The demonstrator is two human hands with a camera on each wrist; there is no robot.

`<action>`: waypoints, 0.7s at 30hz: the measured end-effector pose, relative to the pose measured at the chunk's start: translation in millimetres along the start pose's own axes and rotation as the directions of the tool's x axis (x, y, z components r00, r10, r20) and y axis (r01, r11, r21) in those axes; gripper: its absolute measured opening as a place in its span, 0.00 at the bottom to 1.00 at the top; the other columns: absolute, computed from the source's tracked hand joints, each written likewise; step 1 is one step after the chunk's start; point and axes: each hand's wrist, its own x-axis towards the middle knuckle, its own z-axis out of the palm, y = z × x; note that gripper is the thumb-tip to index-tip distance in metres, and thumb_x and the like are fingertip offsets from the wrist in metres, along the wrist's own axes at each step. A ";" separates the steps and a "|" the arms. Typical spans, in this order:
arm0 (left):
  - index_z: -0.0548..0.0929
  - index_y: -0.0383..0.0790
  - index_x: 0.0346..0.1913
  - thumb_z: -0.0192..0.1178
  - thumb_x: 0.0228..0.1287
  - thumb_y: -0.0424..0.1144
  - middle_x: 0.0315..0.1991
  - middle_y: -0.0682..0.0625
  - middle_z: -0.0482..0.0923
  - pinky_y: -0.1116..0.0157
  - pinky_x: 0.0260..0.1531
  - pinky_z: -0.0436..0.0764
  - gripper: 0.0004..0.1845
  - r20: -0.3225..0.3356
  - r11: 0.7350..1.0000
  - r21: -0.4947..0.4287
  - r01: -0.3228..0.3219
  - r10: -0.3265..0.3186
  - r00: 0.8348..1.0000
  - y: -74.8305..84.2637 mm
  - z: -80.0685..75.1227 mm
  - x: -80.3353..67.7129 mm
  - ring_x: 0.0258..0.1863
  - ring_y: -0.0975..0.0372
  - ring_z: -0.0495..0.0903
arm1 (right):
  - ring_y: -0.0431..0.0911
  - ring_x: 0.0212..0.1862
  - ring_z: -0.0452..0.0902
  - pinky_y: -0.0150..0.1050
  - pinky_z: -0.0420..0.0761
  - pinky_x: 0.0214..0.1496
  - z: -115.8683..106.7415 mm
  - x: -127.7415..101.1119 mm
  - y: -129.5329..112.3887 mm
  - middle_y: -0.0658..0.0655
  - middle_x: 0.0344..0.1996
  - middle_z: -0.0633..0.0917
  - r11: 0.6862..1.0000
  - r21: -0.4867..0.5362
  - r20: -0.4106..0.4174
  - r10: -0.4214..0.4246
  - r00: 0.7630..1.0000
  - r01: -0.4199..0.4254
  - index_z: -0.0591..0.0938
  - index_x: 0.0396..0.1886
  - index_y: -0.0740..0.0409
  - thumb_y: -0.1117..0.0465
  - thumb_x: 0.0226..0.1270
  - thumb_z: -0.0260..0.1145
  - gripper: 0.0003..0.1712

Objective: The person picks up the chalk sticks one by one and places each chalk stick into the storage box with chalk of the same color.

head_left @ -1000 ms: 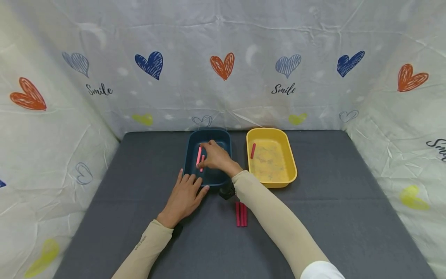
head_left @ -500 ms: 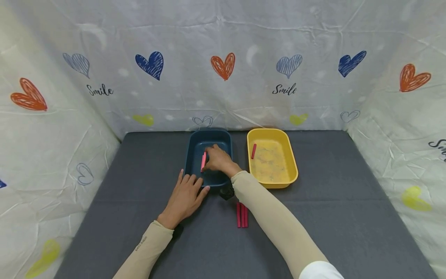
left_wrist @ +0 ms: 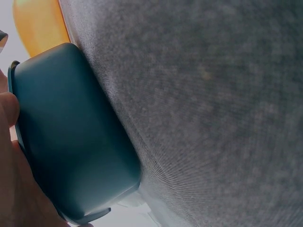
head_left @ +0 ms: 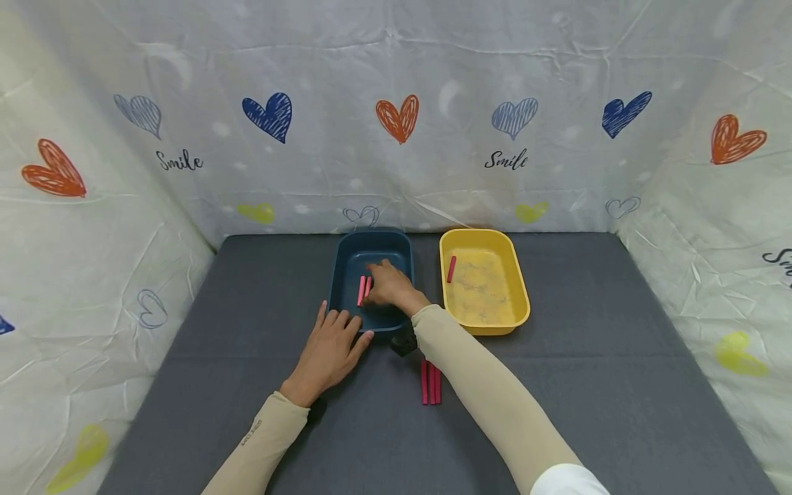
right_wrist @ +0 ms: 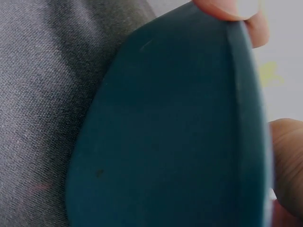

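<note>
While my left hand (head_left: 324,350) rests with fingers spread on the near left edge of a deep, dark-blue rectangular tray (head_left: 374,242) with rounded corners, my right hand (head_left: 390,285) reaches inside it; its thumb and a fingertip stand near the two ends of a slim pink stick (head_left: 368,287), though I cannot tell whether they pinch it; a second slim pink stick (head_left: 361,291) lies just left of that one, roughly parallel, on the tray's floor; to the right stands a yellow rectangular tray (head_left: 489,295) with one short dark-red stick (head_left: 451,269) near its left wall; on the dark-grey cloth-covered worktop (head_left: 594,412), nearer me, three dark-pink sticks (head_left: 431,383) lie side by side, close to my beige right sleeve (head_left: 489,385).
</note>
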 end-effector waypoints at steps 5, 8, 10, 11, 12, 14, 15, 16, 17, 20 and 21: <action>0.79 0.42 0.42 0.49 0.74 0.56 0.41 0.44 0.77 0.39 0.71 0.56 0.20 0.011 1.000 0.008 0.003 -0.003 1.000 -0.1 0.4 0.2 0.49 0.49 0.75 | 0.53 0.61 0.74 0.49 0.78 0.62 -6.7 -5.2 0.0 0.60 0.67 0.70 0.999 0.040 -0.044 -0.027 0.999 0.029 0.69 0.72 0.49 0.49 0.57 0.75 0.44; 0.79 0.42 0.42 0.50 0.74 0.56 0.41 0.44 0.77 0.39 0.71 0.56 0.20 0.016 1.000 0.008 0.008 -0.008 1.000 0.4 0.7 0.9 0.48 0.49 0.75 | 0.53 0.60 0.75 0.49 0.79 0.59 -13.1 -10.6 3.0 0.60 0.66 0.70 0.996 0.066 -0.076 -0.051 0.996 0.057 0.69 0.71 0.49 0.48 0.59 0.74 0.42; 0.79 0.42 0.42 0.50 0.73 0.56 0.41 0.44 0.77 0.39 0.71 0.56 0.20 0.015 1.000 0.005 0.008 -0.008 1.000 1.1 0.6 1.6 0.47 0.49 0.74 | 0.52 0.57 0.75 0.48 0.80 0.55 -16.9 -15.1 5.7 0.59 0.64 0.71 0.994 0.081 -0.101 -0.061 0.993 0.069 0.69 0.71 0.48 0.47 0.60 0.73 0.41; 0.79 0.42 0.42 0.51 0.73 0.56 0.41 0.44 0.77 0.39 0.71 0.56 0.20 0.014 1.000 0.005 0.008 -0.008 1.000 1.4 0.6 2.1 0.47 0.49 0.74 | 0.51 0.56 0.76 0.47 0.81 0.54 -19.1 -18.0 6.6 0.58 0.63 0.72 0.994 0.083 -0.113 -0.066 0.991 0.075 0.70 0.71 0.48 0.46 0.60 0.72 0.41; 0.80 0.42 0.43 0.51 0.73 0.56 0.41 0.44 0.77 0.39 0.72 0.55 0.20 0.015 1.000 0.003 0.010 -0.010 1.000 1.9 0.2 2.3 0.47 0.49 0.74 | 0.50 0.54 0.76 0.46 0.81 0.52 -21.2 -21.0 7.3 0.58 0.62 0.72 0.993 0.085 -0.126 -0.073 0.989 0.084 0.70 0.71 0.48 0.46 0.60 0.72 0.40; 0.80 0.41 0.44 0.51 0.73 0.56 0.41 0.43 0.77 0.39 0.72 0.55 0.20 0.017 1.000 0.000 0.011 -0.011 1.000 2.2 0.4 3.1 0.48 0.48 0.74 | 0.49 0.52 0.77 0.44 0.82 0.51 -24.7 -27.4 8.4 0.57 0.60 0.73 0.990 0.094 -0.151 -0.088 0.985 0.103 0.70 0.70 0.48 0.45 0.61 0.72 0.39; 0.80 0.41 0.45 0.51 0.73 0.56 0.42 0.43 0.77 0.38 0.72 0.55 0.21 0.018 1.000 0.000 0.010 -0.010 1.000 2.5 0.6 3.4 0.48 0.48 0.74 | 0.48 0.52 0.77 0.44 0.81 0.51 -26.1 -30.8 8.8 0.57 0.60 0.73 0.989 0.098 -0.164 -0.096 0.982 0.113 0.71 0.70 0.48 0.46 0.61 0.72 0.39; 0.80 0.40 0.45 0.51 0.73 0.56 0.42 0.43 0.77 0.38 0.71 0.55 0.21 0.019 1.000 -0.002 0.009 -0.009 1.000 2.4 1.0 3.7 0.48 0.48 0.74 | 0.48 0.51 0.77 0.43 0.81 0.51 -27.2 -34.1 9.1 0.57 0.59 0.74 0.987 0.102 -0.176 -0.104 0.979 0.123 0.71 0.70 0.49 0.46 0.61 0.72 0.38; 0.80 0.40 0.45 0.51 0.73 0.56 0.42 0.43 0.77 0.38 0.71 0.55 0.21 0.020 1.000 -0.001 0.009 -0.009 1.000 2.1 1.6 3.8 0.48 0.48 0.74 | 0.48 0.50 0.77 0.43 0.81 0.51 -28.2 -37.4 9.1 0.57 0.58 0.74 0.985 0.107 -0.186 -0.115 0.976 0.137 0.71 0.69 0.49 0.46 0.61 0.71 0.38; 0.80 0.40 0.44 0.52 0.72 0.55 0.41 0.43 0.77 0.37 0.71 0.56 0.20 0.011 1.000 -0.005 0.010 -0.010 1.000 1.6 2.1 2.8 0.47 0.48 0.74 | 0.47 0.48 0.77 0.41 0.82 0.48 -30.4 -47.4 8.1 0.57 0.57 0.74 0.976 0.124 -0.210 -0.150 0.966 0.178 0.72 0.68 0.50 0.45 0.62 0.71 0.36; 0.80 0.40 0.43 0.52 0.72 0.55 0.40 0.43 0.77 0.38 0.71 0.55 0.19 0.009 1.000 -0.007 0.011 -0.010 1.000 1.6 1.9 2.3 0.46 0.48 0.74 | 0.46 0.47 0.78 0.40 0.81 0.46 -30.9 -50.7 7.8 0.57 0.57 0.74 0.974 0.128 -0.217 -0.159 0.963 0.190 0.72 0.68 0.50 0.45 0.63 0.70 0.36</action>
